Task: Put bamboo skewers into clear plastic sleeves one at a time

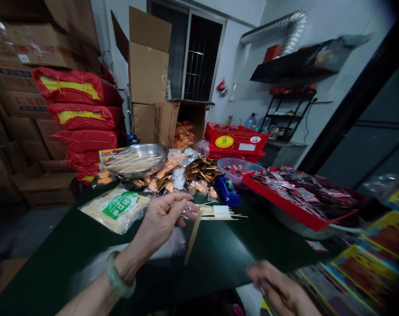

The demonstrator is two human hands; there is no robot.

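My left hand (164, 221), with a green bangle (115, 274) on its wrist, is raised over the dark green table. Its fingers pinch one end of a thin wooden stick (192, 239), which hangs down at a slant. Just behind the fingers lie loose sticks (206, 213) with a white paper piece (221, 211) on them. A clear bag of sticks with a green label (118, 206) lies to the left. My right hand (278, 287) is blurred at the table's near edge, fingers curled; what it holds is too smeared to make out.
A steel bowl of sticks (138, 161) stands at the back left, beside orange items and brown packets (204, 171). A blue tape dispenser (228, 192) is mid-table. A red tray of packets (285, 204), red crates (235, 138) and yellow boxes (367, 267) stand to the right.
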